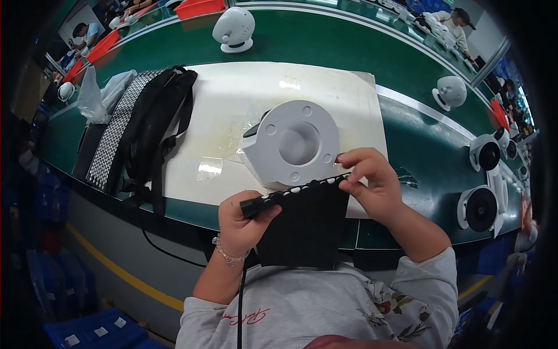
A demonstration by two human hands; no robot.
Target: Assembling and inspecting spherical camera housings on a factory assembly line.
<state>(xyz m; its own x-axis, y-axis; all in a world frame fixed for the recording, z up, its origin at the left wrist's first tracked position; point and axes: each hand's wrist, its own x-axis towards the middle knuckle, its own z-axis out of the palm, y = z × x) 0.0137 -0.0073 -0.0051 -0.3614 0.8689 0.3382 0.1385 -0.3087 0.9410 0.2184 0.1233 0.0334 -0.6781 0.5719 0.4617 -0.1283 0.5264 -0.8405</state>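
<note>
My left hand point(241, 224) grips the left end of a black sheet point(305, 227) that hangs toward my lap. Rows of black and white dots run along its curled upper edge. At the sheet's right end, my right hand point(372, 183) closes its thumb and a finger on the edge. A small dark spot shows by its index fingertip; what it is I cannot make out. Just beyond the sheet lies a white round housing point(321, 131), with a central hollow and several small round recesses around its rim.
White board point(354, 110) covers the green bench before me. Black dotted sheets with dangling strips point(145, 128) and a clear plastic bag point(96, 96) lie left. White fan-like units point(234, 32) stand on the far green belt; others with black discs point(481, 208) sit right. Co-workers sit beyond.
</note>
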